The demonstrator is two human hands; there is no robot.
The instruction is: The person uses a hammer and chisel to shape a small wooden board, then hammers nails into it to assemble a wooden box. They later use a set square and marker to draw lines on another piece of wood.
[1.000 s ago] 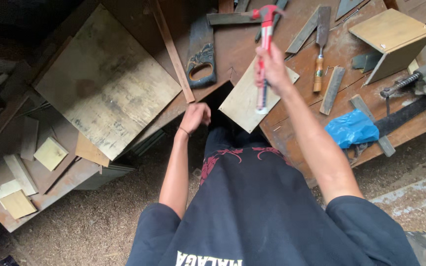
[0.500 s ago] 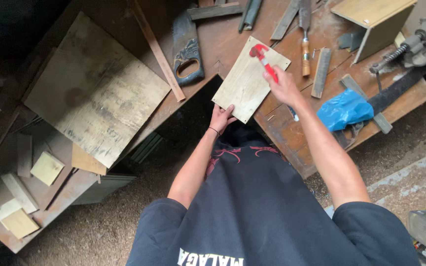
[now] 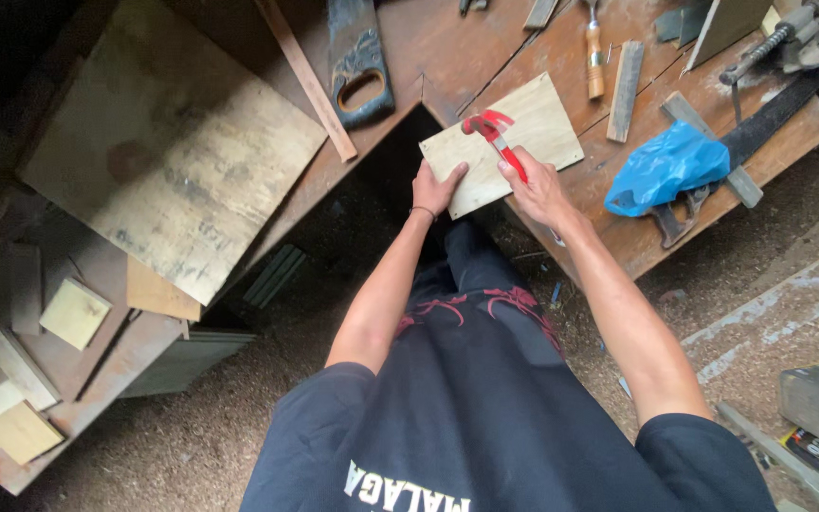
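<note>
Currently I observe the right hand (image 3: 535,190) clenched on the red hammer (image 3: 497,138), whose head rests on the plywood piece (image 3: 502,142) at the workbench (image 3: 637,228) edge. Left hand (image 3: 436,185), arm extended, presses flat on the piece's near corner, fingers spread, grasping nothing.

Desk (image 3: 637,237) crowded to the right of the small plywood piece (image 3: 542,128) — blue plastic bag (image 3: 667,166) just beside the right hand (image 3: 535,190), sitting on a wood strip (image 3: 713,133) and a long dark bar (image 3: 779,109). Past the piece's far edge: chisel (image 3: 595,52) and a flat file-like block (image 3: 626,78), close together, narrow gap only. Far left of the piece: handsaw handle (image 3: 360,71) and a long wooden slat (image 3: 307,81) block that side. Dark notch (image 3: 381,199) in the desk edge beside the left hand (image 3: 436,185) is open — room there. Large plywood sheet (image 3: 168,142) lies flat, well apart, passable over.
</note>
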